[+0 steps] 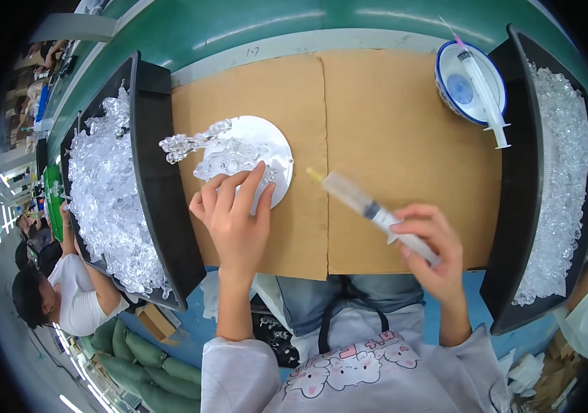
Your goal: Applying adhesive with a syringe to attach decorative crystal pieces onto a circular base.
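Note:
My left hand [233,210] rests flat with its fingers spread on a round mirrored disc [273,141] lying on brown cardboard [390,138]. Clear crystal-like plastic pieces [201,144] lie on the disc, just beyond my fingertips, and stick out over its left edge. My right hand [432,251] grips a large clear syringe [363,203]. Its tip points up and to the left, toward the disc, and stops a little short of it.
A black tray [160,186] heaped with clear plastic parts stands at the left, and another black tray [518,199] at the right. A blue-rimmed bowl [445,86] with a second syringe [483,89] across it sits at the back right. Another person sits at lower left.

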`<state>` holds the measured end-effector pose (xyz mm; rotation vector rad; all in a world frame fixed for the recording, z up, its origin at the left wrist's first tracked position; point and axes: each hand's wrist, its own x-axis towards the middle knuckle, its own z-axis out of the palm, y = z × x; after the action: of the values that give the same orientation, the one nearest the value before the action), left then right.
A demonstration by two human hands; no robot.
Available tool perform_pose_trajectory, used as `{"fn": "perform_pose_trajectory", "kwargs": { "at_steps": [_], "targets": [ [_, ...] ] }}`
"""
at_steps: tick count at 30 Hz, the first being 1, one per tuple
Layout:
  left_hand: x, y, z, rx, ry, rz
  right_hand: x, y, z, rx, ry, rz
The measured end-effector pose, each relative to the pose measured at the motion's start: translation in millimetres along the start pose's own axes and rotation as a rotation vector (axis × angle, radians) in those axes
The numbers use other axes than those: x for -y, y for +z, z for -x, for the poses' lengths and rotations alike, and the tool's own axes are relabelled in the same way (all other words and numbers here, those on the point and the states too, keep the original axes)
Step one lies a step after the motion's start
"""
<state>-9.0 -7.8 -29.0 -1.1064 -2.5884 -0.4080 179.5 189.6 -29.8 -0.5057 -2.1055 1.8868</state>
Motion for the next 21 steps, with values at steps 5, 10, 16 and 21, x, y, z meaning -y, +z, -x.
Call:
{"fn": "perform_pose_trajectory", "kwargs": {
  "at_steps": [5, 10, 16, 21],
  "targets": [
    [-3, 5, 3, 0.038, -0.073, 0.034, -6, 13, 1, 0.086, 0.023, 0.005],
    [-2, 5, 1, 0.026, -0.168, 0.177, -5, 20, -5, 0.114, 0.008, -0.012],
    [1, 7, 3, 0.024, -0.205, 0.219, 1, 31, -8, 0.089, 0.05, 0.064],
    [1, 8, 3, 0.023, -0.214, 0.246, 1, 35, -6, 0.07, 0.037, 0.13]
  ]
}}
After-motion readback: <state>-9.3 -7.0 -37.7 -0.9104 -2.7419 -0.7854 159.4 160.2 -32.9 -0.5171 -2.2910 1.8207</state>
